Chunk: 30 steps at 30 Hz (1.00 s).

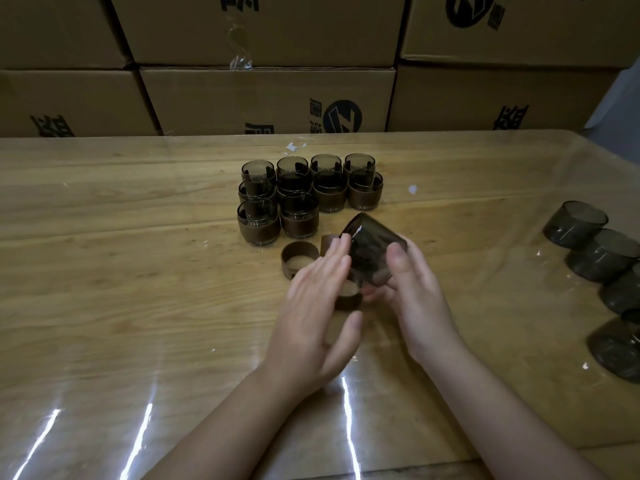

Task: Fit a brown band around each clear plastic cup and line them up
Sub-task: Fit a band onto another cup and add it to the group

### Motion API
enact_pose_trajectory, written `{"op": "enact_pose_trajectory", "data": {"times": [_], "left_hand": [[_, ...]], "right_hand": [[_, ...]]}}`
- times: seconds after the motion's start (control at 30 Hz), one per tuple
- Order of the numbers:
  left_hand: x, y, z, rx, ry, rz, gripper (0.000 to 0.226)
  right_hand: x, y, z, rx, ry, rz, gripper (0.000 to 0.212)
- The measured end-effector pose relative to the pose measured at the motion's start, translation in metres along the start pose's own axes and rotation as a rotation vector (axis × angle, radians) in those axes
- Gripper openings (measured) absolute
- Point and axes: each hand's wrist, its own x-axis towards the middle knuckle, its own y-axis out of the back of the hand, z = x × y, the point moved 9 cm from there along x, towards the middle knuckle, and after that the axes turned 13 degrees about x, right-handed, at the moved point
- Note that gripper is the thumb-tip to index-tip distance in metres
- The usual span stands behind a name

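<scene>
Our right hand [417, 299] curls around the tipped cup [375, 252]; our left hand [311, 306] keeps its fingers straight, just beside it.

I am working in what reads as a stockroom or packing area of a small goods business. Cardboard cartons [266, 98], several printed with the same dark round logo and characters, are stacked in a wall directly behind my table [104, 237], whose wooden top lies under a clear protective sheet [502, 358]. Identical banded cups [298, 192] stand on it in rows, with a batch of bare cups [602, 254] to my right, consistent with batch assembly work.
</scene>
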Motion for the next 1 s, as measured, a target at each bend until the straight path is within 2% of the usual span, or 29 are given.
{"op": "enact_pose_trajectory", "data": {"times": [0.1, 0.27, 0.57, 0.7, 0.9, 1.0], "left_hand": [[0.000, 0.000, -0.005, -0.021, 0.039, 0.004, 0.048], [-0.002, 0.001, -0.010, -0.001, 0.046, 0.009, 0.055], [0.001, 0.009, -0.010, -0.040, 0.061, 0.052, 0.055], [0.001, 0.003, -0.008, -0.105, 0.095, 0.010, 0.059], [-0.001, 0.003, -0.005, -0.118, 0.078, 0.036, 0.050], [-0.001, 0.002, -0.007, -0.114, 0.079, 0.060, 0.049]], "right_hand": [[0.001, 0.002, -0.004, 0.028, 0.041, 0.017, 0.065], [0.002, 0.001, -0.001, 0.006, 0.029, -0.019, 0.063], [-0.006, -0.018, -0.004, -0.053, 0.056, -0.166, 0.038], [-0.007, -0.018, -0.011, -0.125, 0.130, -0.110, 0.040], [-0.004, -0.005, -0.014, -0.074, 0.191, 0.006, 0.034], [-0.007, -0.005, -0.015, -0.044, 0.203, 0.026, 0.046]]}}
